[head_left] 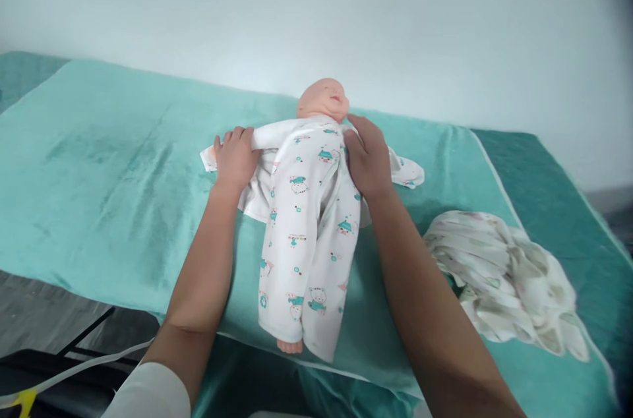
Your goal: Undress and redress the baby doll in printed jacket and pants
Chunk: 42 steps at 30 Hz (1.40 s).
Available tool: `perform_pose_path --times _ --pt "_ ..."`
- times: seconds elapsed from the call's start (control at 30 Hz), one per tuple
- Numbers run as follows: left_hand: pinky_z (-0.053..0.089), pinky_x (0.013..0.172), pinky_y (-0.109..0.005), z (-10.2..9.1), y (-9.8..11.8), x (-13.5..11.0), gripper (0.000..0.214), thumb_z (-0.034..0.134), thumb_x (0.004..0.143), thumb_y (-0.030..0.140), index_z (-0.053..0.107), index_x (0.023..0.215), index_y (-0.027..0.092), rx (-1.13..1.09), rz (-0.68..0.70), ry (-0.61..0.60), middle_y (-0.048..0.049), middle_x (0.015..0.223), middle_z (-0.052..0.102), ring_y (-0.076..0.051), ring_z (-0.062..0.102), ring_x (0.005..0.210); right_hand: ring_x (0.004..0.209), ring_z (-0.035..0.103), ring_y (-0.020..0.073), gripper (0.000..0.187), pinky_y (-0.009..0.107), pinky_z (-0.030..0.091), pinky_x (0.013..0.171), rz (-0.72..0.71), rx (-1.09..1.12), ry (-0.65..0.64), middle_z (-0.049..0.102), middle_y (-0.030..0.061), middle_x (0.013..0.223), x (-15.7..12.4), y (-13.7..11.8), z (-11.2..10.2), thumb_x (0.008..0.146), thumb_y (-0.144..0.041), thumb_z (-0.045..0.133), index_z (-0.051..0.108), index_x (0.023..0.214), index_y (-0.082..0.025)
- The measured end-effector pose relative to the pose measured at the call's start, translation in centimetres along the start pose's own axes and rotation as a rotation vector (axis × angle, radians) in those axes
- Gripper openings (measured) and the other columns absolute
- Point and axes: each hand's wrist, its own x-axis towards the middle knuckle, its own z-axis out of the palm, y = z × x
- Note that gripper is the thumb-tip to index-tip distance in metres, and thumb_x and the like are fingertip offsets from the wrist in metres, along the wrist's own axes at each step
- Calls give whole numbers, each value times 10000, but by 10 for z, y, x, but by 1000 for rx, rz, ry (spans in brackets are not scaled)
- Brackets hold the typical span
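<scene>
A baby doll (324,100) lies on its back, its head toward the wall. White trousers with a printed animal pattern (309,220) cover it from chest to ankles, and one bare foot (289,346) shows at a hem. Under them spreads a white top (257,197) with its sleeves out to both sides. My left hand (237,157) is closed over the sleeve at the left. Resting against the doll's chest and shoulder at the right is my right hand (368,157), thumb and forefinger apart; its other fingers are partly hidden.
A crumpled patterned cloth (504,279) lies to the right on the green table cover (99,161). Behind stands a pale wall (316,9). At lower left are a dark object (59,375) and a pale cable (93,360) with a yellow piece.
</scene>
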Motion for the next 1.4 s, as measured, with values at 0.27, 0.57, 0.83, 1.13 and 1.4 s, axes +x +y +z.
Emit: perform_pose_path --times 0.27,0.57,0.83,1.13,1.4 --pt "307 1241 -553 5 -2 3 456 534 937 297 564 1392 284 25 -6 40 -119 1400 622 -344 521 1349 1429 504 295 544 611 342 1204 96 -171 -24 585 112 1531 -22 35 5 948 -205 378 559 1458 -257" --pt "364 1202 -506 3 -11 4 388 471 949 237 632 1301 264 39 -164 117 -127 1321 659 -333 560 1308 1419 521 268 467 586 291 1243 61 -38 -2 605 132 1503 -24 27 2 982 -330 445 574 1422 -240" --pt "309 1252 -569 4 -9 4 465 485 909 192 584 1355 281 41 -193 115 -113 1401 628 -338 542 1347 1353 559 280 494 563 320 1214 88 -135 25 654 103 1439 -20 26 9 895 -218 447 614 1358 -250" --pt "265 1277 -607 4 -8 6 622 491 850 121 516 1443 308 -21 -166 100 -103 1468 580 -332 505 1399 1140 641 297 507 490 487 1030 275 -110 167 727 127 1230 -17 47 2 793 -172 408 662 1232 -191" --pt "360 1254 -453 -20 25 -7 638 435 790 28 580 1371 248 -227 19 169 -67 1489 568 -248 503 1415 1132 623 322 410 568 393 1099 409 -137 143 736 152 1197 -17 44 5 906 -343 428 691 1188 -203"
